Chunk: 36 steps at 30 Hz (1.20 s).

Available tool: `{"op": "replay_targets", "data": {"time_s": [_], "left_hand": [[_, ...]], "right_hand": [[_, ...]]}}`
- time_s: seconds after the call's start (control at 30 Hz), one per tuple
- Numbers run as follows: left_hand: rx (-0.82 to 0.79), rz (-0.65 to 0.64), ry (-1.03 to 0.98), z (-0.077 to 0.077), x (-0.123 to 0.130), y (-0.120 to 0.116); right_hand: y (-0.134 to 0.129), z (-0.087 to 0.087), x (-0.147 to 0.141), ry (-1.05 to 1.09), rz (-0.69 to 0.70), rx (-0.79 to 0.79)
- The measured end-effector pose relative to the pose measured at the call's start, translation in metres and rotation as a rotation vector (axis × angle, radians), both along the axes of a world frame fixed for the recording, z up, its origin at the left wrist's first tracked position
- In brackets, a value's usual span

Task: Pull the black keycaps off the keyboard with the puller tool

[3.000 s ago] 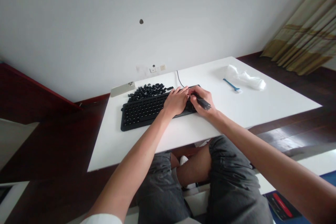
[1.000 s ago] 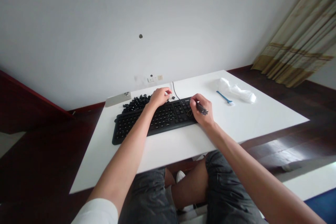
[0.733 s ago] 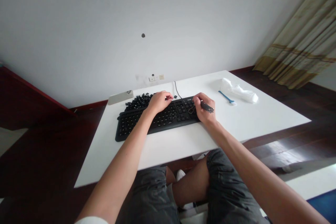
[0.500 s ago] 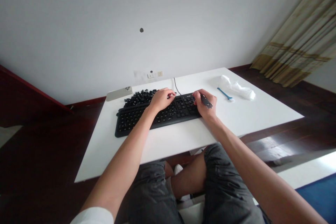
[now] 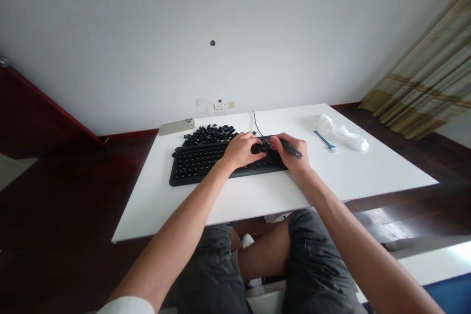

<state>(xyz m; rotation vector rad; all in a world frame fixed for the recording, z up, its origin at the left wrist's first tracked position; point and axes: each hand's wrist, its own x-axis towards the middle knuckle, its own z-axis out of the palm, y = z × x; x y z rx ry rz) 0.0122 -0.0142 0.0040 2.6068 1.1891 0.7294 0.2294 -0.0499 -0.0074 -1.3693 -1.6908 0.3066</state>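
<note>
A black keyboard point(image 5: 195, 163) lies on the white table, many of its key positions bare of caps. My left hand point(image 5: 241, 151) rests over its right half, thumb and fingers apart, with nothing seen between them. At the keyboard's right end, my right hand point(image 5: 299, 154) is closed around a keycap puller point(image 5: 292, 149). The puller's dark handle sticks out behind the thumb, and its working end is down among the keys, too small to make out. Behind the keyboard a heap of loose black keycaps point(image 5: 210, 134) is partly hidden by my left hand.
A phone point(image 5: 177, 127) lies at the table's back left. On the right are a blue brush point(image 5: 325, 141) and a crumpled white plastic bag point(image 5: 344, 133). The keyboard's cable point(image 5: 257, 123) runs back toward the wall, which has sockets point(image 5: 224, 105).
My left hand has moved right along the keyboard, closer to my right hand, and its fingers have spread. My right hand keeps hold of the puller. The view has shifted slightly.
</note>
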Motion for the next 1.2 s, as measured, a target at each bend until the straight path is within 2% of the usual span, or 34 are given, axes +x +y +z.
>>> {"op": "replay_targets", "data": {"time_s": [0.23,0.43,0.8,0.9,1.07,1.2], "left_hand": [[-0.010,0.001,0.055,-0.001,0.010,-0.003],[-0.049,0.031,0.000,-0.004,0.011,0.000],[-0.085,0.006,-0.059,-0.009,0.012,0.004],[-0.114,0.025,-0.083,-0.008,0.013,0.004],[-0.152,0.065,-0.091,-0.005,0.013,0.003],[-0.122,0.050,-0.046,-0.006,0.012,0.004]], "right_hand": [[0.007,0.000,-0.004,0.165,-0.001,-0.102],[0.008,0.006,-0.004,-0.099,-0.079,-0.003],[0.006,0.006,-0.003,-0.098,-0.001,-0.036],[0.010,0.014,-0.002,-0.124,0.047,-0.070],[0.024,0.038,-0.005,-0.358,0.200,-0.124],[0.035,0.044,-0.011,-0.495,0.271,-0.134]]}}
